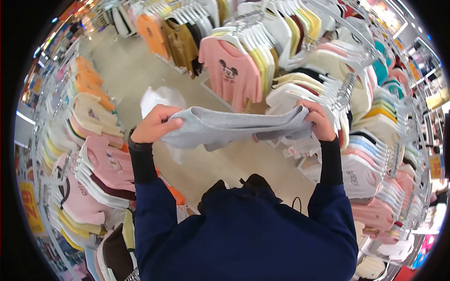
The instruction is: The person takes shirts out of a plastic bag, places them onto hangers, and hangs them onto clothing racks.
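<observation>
A light grey garment (234, 126) is stretched level between my two hands, its upper edge slightly sagging and its folds hanging below. My left hand (157, 124) pinches its left end between thumb and fingers. At the right end, my right hand (318, 119) grips the cloth with the fingers closed. A crumpled translucent plastic bag (162, 99) shows behind and beneath my left hand; whether that hand also holds it is unclear.
Racks of hanging shirts stand on both sides, with a pink shirt (229, 72) ahead, orange shirts (89, 77) at the left and white shirts (358, 180) at the right. A pale floor aisle (117, 61) runs between them.
</observation>
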{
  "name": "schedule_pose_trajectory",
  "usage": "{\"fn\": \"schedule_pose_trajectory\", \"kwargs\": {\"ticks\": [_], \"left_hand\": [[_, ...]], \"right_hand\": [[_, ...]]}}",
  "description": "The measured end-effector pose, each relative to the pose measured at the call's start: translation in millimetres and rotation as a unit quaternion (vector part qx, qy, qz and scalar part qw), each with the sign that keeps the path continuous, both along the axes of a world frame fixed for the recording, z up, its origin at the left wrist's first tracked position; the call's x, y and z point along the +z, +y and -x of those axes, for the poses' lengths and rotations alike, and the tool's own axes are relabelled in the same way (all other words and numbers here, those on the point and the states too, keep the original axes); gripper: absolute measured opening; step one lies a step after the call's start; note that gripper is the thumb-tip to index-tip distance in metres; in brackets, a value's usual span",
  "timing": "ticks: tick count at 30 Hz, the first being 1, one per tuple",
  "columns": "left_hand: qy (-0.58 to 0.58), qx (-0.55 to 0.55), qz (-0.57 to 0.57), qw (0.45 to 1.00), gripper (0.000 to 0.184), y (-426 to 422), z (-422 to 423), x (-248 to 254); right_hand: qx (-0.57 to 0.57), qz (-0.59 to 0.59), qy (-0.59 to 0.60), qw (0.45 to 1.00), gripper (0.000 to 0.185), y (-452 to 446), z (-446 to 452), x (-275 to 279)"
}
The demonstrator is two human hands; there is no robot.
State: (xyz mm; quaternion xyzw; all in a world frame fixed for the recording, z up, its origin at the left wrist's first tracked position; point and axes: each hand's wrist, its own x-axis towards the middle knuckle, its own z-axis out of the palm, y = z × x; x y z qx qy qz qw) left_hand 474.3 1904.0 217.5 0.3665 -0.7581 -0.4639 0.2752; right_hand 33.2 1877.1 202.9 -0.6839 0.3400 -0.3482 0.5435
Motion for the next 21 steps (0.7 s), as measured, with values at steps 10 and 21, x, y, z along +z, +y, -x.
{"fn": "schedule_pose_trajectory", "kwargs": {"ticks": [10,21], "left_hand": [[0.275,0.27,-0.182,0.904,0.032,-1.8,-59.3,-41.4],[-0.029,0.465,0.082,0.881,0.038,-46.2,10.7,-81.8]], "right_hand": [[-0.037,-0.062,-0.056,0.996,0.022,-73.4,-129.8,-26.4],[0.132,-0.051,-0.04,0.989,0.022,-112.4,-285.9,-67.4]]}}
